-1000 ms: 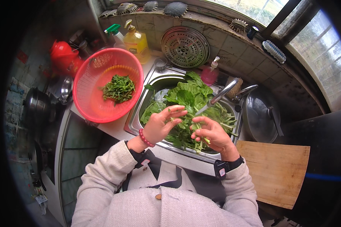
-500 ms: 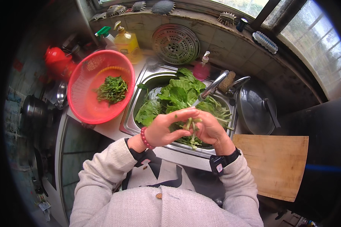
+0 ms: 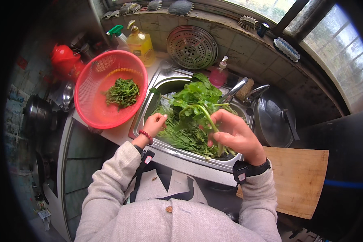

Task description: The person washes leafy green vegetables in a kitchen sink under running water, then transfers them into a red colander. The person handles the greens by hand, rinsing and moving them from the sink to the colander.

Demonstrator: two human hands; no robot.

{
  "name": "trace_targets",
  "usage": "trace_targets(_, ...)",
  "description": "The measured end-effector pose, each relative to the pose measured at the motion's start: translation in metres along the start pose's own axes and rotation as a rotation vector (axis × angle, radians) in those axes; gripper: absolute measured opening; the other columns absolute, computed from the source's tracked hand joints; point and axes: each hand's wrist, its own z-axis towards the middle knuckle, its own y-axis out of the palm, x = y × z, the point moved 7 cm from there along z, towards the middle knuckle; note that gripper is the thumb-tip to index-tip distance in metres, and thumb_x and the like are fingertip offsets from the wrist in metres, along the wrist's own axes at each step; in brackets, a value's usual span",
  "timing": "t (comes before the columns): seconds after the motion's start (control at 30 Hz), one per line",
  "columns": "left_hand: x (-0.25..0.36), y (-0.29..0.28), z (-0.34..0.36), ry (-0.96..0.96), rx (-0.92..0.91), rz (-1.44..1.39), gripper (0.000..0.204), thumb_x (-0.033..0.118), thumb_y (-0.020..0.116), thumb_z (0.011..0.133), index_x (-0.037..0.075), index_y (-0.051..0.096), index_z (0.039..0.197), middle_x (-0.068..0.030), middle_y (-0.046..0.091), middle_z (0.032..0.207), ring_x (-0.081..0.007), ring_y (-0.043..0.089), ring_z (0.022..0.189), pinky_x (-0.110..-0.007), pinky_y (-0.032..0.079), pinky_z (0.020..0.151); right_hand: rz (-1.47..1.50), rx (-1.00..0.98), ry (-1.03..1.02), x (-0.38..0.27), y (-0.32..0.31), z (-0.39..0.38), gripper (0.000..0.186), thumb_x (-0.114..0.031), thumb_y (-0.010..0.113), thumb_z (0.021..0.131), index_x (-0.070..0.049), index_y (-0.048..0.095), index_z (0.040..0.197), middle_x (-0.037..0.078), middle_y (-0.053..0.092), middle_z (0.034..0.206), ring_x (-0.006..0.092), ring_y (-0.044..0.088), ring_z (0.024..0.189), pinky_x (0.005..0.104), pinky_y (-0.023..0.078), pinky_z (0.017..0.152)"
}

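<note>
A metal sink (image 3: 138, 128) holds a heap of leafy greens (image 3: 185, 135), with broad leaves at the back and thinner sprigs in front. My right hand (image 3: 240, 135) is closed over the sink's right side, thumb and fingers pinching a pale green stalk (image 3: 207, 117). That stalk bends over to the left above the heap, its leaves mingling with those behind. My left hand (image 3: 154, 126) is over the sink's left front rim, its fingers curled and pressed together. Whatever may be between those fingertips is too small to make out. The faucet (image 3: 234, 89) reaches over the sink behind my right hand.
Left of the sink stands a red plastic colander (image 3: 86, 94) with a small pile of picked greens (image 3: 123, 92). Soap bottles (image 3: 141, 46) and a pink pump bottle (image 3: 218, 76) line the back. A wooden board (image 3: 298, 177) and a glass lid (image 3: 274, 117) are at right.
My hands were close together over the sink's front with stalks between them. They have moved apart, the left toward the colander, the right slightly right, now gripping a leafy stalk.
</note>
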Motion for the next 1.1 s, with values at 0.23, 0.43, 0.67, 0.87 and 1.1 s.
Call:
trace_targets(0.23, -0.060, 0.039, -0.021, -0.454, -0.264, -0.061, 0.062, 0.011, 0.059, 0.090, -0.008, 0.024, 0.139, -0.0218, 0.057, 0.119, -0.0289, 0.059, 0.108, -0.038, 0.052, 0.088, -0.978, 0.098, -0.098, 0.137, -0.017, 0.042, 0.032, -0.008, 0.059, 0.076, -0.003, 0.057, 0.108, 0.016, 0.061, 0.096, 0.0315, 0.060, 0.089, 0.0393, 0.048, 0.077)
trace_targets(0.43, -0.078, 0.063, -0.027, -0.639, -0.314, -0.511, 0.054, 0.015, 0.058, 0.092, -0.006, 0.032, 0.135, -0.0211, 0.049, 0.130, -0.0290, 0.053, 0.117, -0.039, 0.047, 0.095, -0.966, 0.611, 0.042, 0.206, -0.074, 0.028, 0.022, -0.014, 0.060, 0.083, -0.004, 0.059, 0.103, 0.020, 0.064, 0.090, 0.0397, 0.061, 0.087, 0.0481, 0.049, 0.075)
trace_targets(0.67, -0.081, 0.109, -0.022, -0.790, -0.271, -0.586, 0.060, 0.043, 0.060, 0.089, 0.000, 0.042, 0.127, -0.0208, 0.046, 0.133, -0.0306, 0.043, 0.127, -0.042, 0.041, 0.100, -1.030, 0.429, 0.490, 0.256, -0.079, 0.055, 0.052, -0.034, 0.072, 0.074, 0.003, 0.055, 0.107, 0.024, 0.064, 0.100, 0.0402, 0.061, 0.097, 0.0456, 0.049, 0.084)
trace_targets(0.87, -0.062, 0.119, -0.016, -0.780, -0.145, -0.609, 0.092, 0.065, 0.064, 0.076, 0.015, 0.028, 0.144, -0.0158, 0.027, 0.147, -0.0340, 0.032, 0.131, -0.051, 0.028, 0.105, -0.809, 0.440, 0.277, 0.239, -0.082, 0.048, 0.068, -0.037, 0.078, 0.066, 0.005, 0.053, 0.114, 0.024, 0.063, 0.106, 0.0361, 0.061, 0.101, 0.0407, 0.048, 0.087)
trace_targets(1.1, -0.057, 0.133, 0.002, -0.690, -0.152, -0.724, 0.032, 0.017, 0.054, 0.091, 0.000, 0.049, 0.118, -0.0162, 0.049, 0.124, -0.0303, 0.049, 0.112, -0.048, 0.040, 0.097, -0.222, 0.492, 0.419, 0.247, -0.099, 0.038, 0.049, -0.041, 0.068, 0.083, 0.001, 0.062, 0.107, 0.007, 0.065, 0.095, 0.0141, 0.058, 0.086, 0.0291, 0.046, 0.075)
